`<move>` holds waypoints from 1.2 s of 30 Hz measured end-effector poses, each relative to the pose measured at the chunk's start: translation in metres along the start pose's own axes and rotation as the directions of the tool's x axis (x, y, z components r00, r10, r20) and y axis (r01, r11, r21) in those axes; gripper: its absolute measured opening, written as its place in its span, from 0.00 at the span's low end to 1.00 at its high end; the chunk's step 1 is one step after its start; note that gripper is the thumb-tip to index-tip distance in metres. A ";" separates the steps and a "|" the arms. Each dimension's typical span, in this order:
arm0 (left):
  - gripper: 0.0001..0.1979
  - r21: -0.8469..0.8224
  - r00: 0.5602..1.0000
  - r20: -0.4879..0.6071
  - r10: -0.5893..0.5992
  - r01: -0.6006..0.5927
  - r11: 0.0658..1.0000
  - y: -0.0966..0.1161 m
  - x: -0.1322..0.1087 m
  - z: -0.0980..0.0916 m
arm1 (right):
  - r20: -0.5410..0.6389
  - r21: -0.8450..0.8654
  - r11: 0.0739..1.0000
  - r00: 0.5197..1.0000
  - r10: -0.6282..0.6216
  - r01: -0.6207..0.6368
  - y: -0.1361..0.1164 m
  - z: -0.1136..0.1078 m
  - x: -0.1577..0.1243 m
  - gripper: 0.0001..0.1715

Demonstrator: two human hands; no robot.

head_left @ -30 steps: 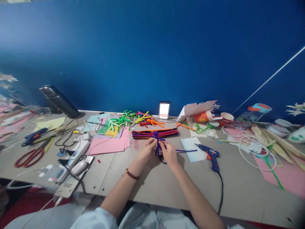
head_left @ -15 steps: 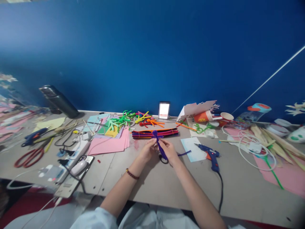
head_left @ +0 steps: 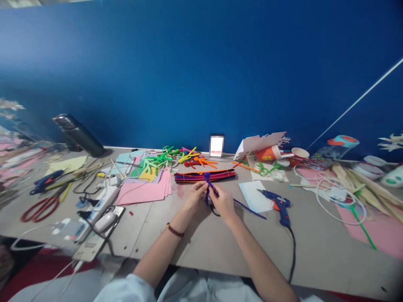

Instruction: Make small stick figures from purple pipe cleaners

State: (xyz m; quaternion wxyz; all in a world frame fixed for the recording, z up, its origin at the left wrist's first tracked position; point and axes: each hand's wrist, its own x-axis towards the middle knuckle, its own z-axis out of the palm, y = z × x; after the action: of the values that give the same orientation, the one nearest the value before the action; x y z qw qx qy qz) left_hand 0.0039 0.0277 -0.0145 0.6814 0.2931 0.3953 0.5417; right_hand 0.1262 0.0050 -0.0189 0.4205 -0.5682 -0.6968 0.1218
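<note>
My left hand [head_left: 195,196] and my right hand [head_left: 225,203] meet over the table, pinching a purple pipe cleaner [head_left: 208,186] between them. It has a small curled knob at the top, and one long strand runs past my right hand toward the lower right. Just beyond my fingers lies a flat bundle of striped pipe cleaners [head_left: 204,176]. A blue hot glue gun [head_left: 279,208] rests to the right of my right hand, beside a pale blue card [head_left: 254,197]. A black loop shows under my hands, partly hidden.
Pink paper sheets [head_left: 143,188] lie left of my hands, and colourful pipe cleaner shapes [head_left: 165,158] are heaped at the back. Red-handled scissors [head_left: 40,209], a power strip [head_left: 100,204], and a dark flask [head_left: 78,140] stand left. Orange paper cups [head_left: 270,153] and white cables [head_left: 333,197] are right.
The purple pipe cleaner has been turned in my fingers, and its long strand now reaches further toward the lower right, across the pale blue card. My hands have shifted only slightly.
</note>
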 end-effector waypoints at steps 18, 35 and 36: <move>0.06 0.151 0.977 -0.021 0.213 -0.208 0.966 -0.004 -0.003 0.000 | 0.041 0.017 1.000 0.999 0.015 -0.016 0.000 0.001 0.000 0.15; 0.11 0.027 0.999 -0.011 0.045 -0.045 0.999 0.000 -0.004 0.004 | 0.069 0.157 0.986 0.996 0.052 -0.062 0.001 0.000 0.001 0.14; 0.12 0.040 0.998 -0.024 0.058 -0.057 0.998 0.000 -0.004 0.004 | 0.067 0.149 0.987 0.996 0.051 -0.060 0.001 0.000 0.001 0.14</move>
State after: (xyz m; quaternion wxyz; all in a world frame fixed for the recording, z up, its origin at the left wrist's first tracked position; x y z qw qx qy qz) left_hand 0.0067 0.0242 -0.0121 0.6546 0.3110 0.4059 0.5568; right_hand 0.1266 0.0065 -0.0190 0.4364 -0.5497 -0.6825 0.2039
